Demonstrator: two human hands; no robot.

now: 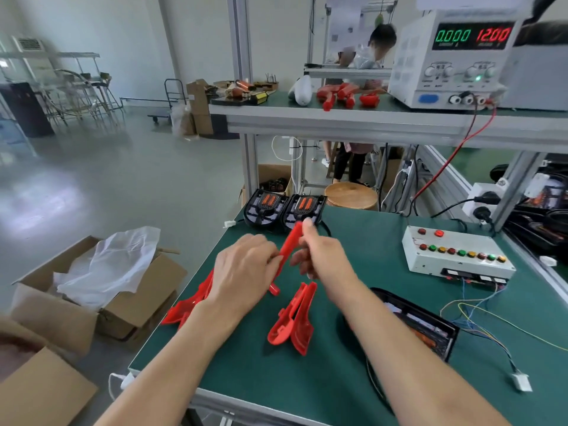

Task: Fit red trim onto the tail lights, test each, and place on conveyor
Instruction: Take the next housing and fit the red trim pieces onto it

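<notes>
Both my hands hold one red trim piece (287,252) up above the green worktop (353,364). My left hand (242,269) has its fingers curled round the lower part of the piece, and my right hand (322,253) pinches it nearer the top, thumb up against its upper end. The piece stands tilted, its top leaning toward the far edge of the worktop.

Under my left wrist lies a pile of red trim (187,309) near the left edge. Between my forearms lies another small stack of red trim (293,321), flat on the mat. Two black tail lights (284,210) sit side by side at the far edge, just beyond my hands, each with orange strips inside. A third tail light (421,327) lies under my right forearm, partly hidden.

To the right sits a white button box (455,256) with coloured wires trailing off it. On the shelf above stands a power supply (451,56) showing 0.000 and 12.00.
</notes>
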